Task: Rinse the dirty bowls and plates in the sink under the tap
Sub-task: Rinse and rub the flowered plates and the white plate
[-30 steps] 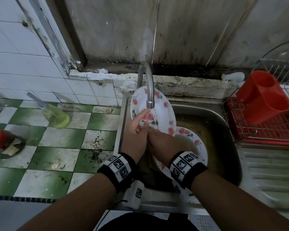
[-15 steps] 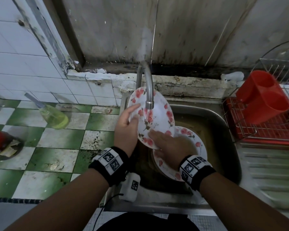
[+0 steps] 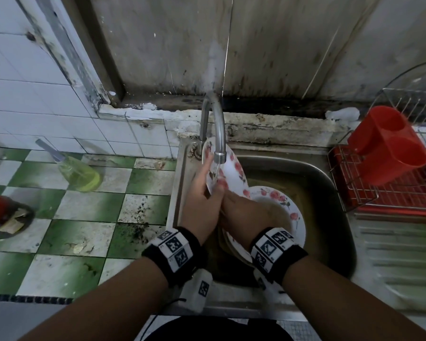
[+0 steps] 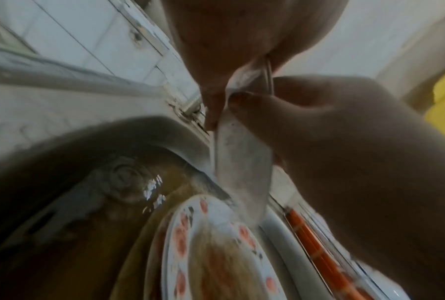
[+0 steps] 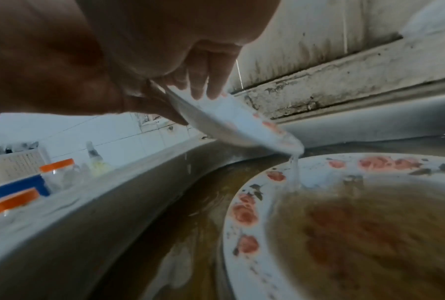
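We hold a small floral plate (image 3: 228,172) up on edge under the tap (image 3: 219,141), tilted so its patterned face looks right and toward us while its back faces the tiled wall; its long line runs from the far upper rim behind the spout down to the near rim between our hands. Our left hand (image 3: 201,193) grips the plate at its left rim, fingers curled up along the back and the thumb pressed on the front. Our right hand (image 3: 244,210) sits just beside and touching the left, low at the plate's near edge; from the right wrist view its fingers (image 5: 208,77) curl over the rim and pinch it. Water falls from the spout onto the plate's face and runs off its lowest edge in a thin stream onto a larger floral plate (image 3: 290,210) that lies flat in the sink (image 3: 335,193), below and to the right of our hands, with brownish water pooled in its middle. The sink holds murky brown water around that plate. On the green and white tiled counter (image 3: 84,230) to the left stands a bottle of yellow liquid (image 3: 80,172), well apart from the sink. To the right, a wire dish rack (image 3: 391,200) carries a red double cup holder (image 3: 389,146).
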